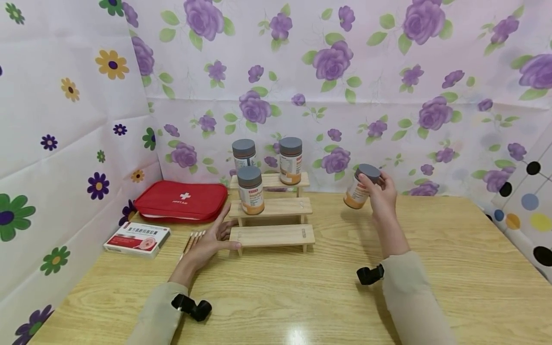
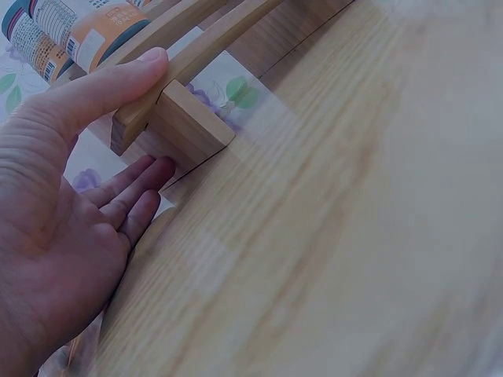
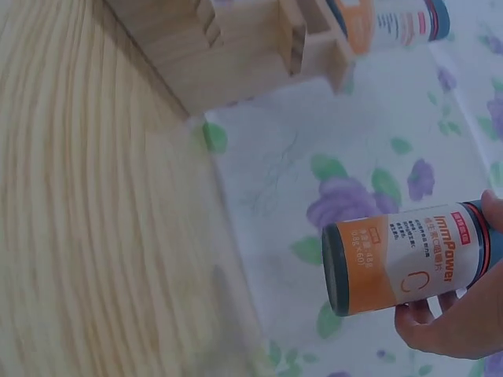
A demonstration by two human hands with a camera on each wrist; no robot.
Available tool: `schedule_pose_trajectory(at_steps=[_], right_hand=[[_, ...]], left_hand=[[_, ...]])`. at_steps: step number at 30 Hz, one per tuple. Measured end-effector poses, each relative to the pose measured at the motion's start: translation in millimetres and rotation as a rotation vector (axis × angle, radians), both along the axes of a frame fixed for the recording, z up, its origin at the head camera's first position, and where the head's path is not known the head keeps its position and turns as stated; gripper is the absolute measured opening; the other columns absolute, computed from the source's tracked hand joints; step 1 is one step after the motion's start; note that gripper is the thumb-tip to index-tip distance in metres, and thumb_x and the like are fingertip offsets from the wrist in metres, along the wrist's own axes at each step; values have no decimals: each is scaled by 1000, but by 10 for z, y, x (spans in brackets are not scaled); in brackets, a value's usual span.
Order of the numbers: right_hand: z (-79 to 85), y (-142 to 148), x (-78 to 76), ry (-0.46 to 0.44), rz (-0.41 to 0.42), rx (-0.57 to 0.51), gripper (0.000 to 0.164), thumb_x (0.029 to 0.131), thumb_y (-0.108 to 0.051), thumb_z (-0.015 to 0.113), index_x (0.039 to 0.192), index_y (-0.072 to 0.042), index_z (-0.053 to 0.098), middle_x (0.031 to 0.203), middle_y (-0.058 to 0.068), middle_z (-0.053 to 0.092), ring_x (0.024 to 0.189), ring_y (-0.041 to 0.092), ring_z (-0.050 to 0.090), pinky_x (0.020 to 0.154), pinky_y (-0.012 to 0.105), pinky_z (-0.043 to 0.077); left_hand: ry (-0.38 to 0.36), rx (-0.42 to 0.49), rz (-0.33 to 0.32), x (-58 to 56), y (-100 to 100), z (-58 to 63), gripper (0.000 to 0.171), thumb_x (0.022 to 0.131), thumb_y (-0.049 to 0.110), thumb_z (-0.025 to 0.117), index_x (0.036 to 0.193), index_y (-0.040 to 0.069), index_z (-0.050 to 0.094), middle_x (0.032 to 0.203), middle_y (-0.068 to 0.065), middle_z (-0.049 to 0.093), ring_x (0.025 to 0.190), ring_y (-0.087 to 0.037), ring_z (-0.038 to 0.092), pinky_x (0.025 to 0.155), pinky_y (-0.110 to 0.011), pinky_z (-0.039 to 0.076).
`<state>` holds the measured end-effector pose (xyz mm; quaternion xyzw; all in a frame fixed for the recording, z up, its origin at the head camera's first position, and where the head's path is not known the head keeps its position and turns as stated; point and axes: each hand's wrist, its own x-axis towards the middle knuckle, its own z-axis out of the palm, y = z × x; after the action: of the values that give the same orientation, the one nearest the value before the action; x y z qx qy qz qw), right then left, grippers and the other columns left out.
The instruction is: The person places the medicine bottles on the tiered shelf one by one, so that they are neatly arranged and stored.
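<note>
My right hand [image 1: 383, 196] grips a supplement bottle [image 1: 359, 192] near its grey cap, holding it tilted to the right of the wooden step rack [image 1: 276, 207]. In the right wrist view the bottle [image 3: 409, 259] lies sideways across the picture, its orange and white label showing. Three similar bottles stand on the rack: a back-left bottle [image 1: 244, 152] and a back-right bottle [image 1: 291, 163] on the top step, and a front bottle [image 1: 251, 191] on the middle step. My left hand [image 1: 210, 245] is spread at the rack's left end. Its thumb [image 2: 118, 86] touches the lowest step; the other fingers extend loosely below.
A red first aid pouch [image 1: 181, 200] lies at the back left. Before it are a white and red medicine box [image 1: 137, 238] and several thin cotton swabs [image 1: 192, 239], partly hidden by my left hand. Flowered cloth [image 1: 371, 105] hangs behind the wooden table [image 1: 276, 297].
</note>
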<state>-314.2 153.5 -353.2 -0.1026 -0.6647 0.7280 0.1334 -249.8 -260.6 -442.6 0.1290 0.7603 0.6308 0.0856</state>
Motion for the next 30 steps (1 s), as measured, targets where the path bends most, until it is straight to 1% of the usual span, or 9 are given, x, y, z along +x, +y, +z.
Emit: schedule_pose_trajectory(at_steps=[5, 10, 14, 20, 23, 25, 27, 30], right_hand=[[107, -196, 92, 33, 74, -5, 75, 91, -31, 68, 153, -16, 29, 154, 8, 36, 139, 19, 37, 118, 34, 32], [169, -394, 187, 92, 129, -16, 70, 92, -29, 68, 151, -14, 34, 148, 8, 41, 138, 22, 41, 118, 35, 32], [184, -536, 247, 117, 163, -13, 68, 92, -29, 68, 150, -14, 36, 142, 5, 45, 136, 22, 43, 117, 34, 33], [175, -730, 319, 151, 208, -18, 62, 93, -23, 67, 147, -14, 39, 126, -3, 50, 123, 16, 51, 112, 31, 40], [169, -798, 334, 169, 229, -1, 59, 93, -20, 67, 145, -13, 41, 129, 1, 50, 122, 16, 51, 111, 33, 41], [163, -836, 339, 173, 248, 11, 59, 93, -20, 67, 145, -13, 41, 133, 4, 49, 125, 18, 50, 112, 34, 40], [154, -872, 344, 174, 269, 23, 60, 92, -20, 67, 145, -13, 41, 137, 9, 48, 127, 21, 49, 111, 36, 40], [135, -919, 347, 174, 303, 36, 61, 92, -20, 68, 145, -14, 41, 140, 11, 47, 128, 22, 49, 111, 37, 40]], left_hand=[[0, -2, 1, -8, 6, 12, 110, 84, 9, 75, 158, 33, -2, 160, -22, 26, 144, -41, 30, 116, -54, 26], [0, -6, 4, -5, 6, 19, 109, 83, 9, 74, 158, 35, -1, 159, -22, 26, 143, -41, 32, 115, -53, 28], [1, -4, 4, -1, 4, 25, 110, 83, 8, 74, 158, 32, -2, 159, -22, 27, 143, -41, 32, 116, -54, 26], [4, 1, 0, 13, -2, 35, 110, 83, 7, 75, 158, 31, -3, 159, -23, 27, 143, -42, 30, 117, -55, 24], [1, 4, -4, 19, -10, 37, 109, 84, 8, 74, 158, 32, -2, 159, -23, 26, 145, -42, 28, 117, -56, 22], [-2, 6, -4, 20, -12, 39, 109, 84, 8, 74, 158, 33, -2, 159, -23, 25, 145, -42, 28, 118, -57, 22], [-3, 5, -3, 17, -8, 35, 109, 84, 8, 74, 158, 33, -2, 159, -23, 26, 144, -42, 29, 117, -56, 23], [-3, 2, -1, 2, 2, 19, 109, 84, 8, 74, 158, 32, -2, 159, -22, 27, 142, -41, 32, 115, -54, 27]])
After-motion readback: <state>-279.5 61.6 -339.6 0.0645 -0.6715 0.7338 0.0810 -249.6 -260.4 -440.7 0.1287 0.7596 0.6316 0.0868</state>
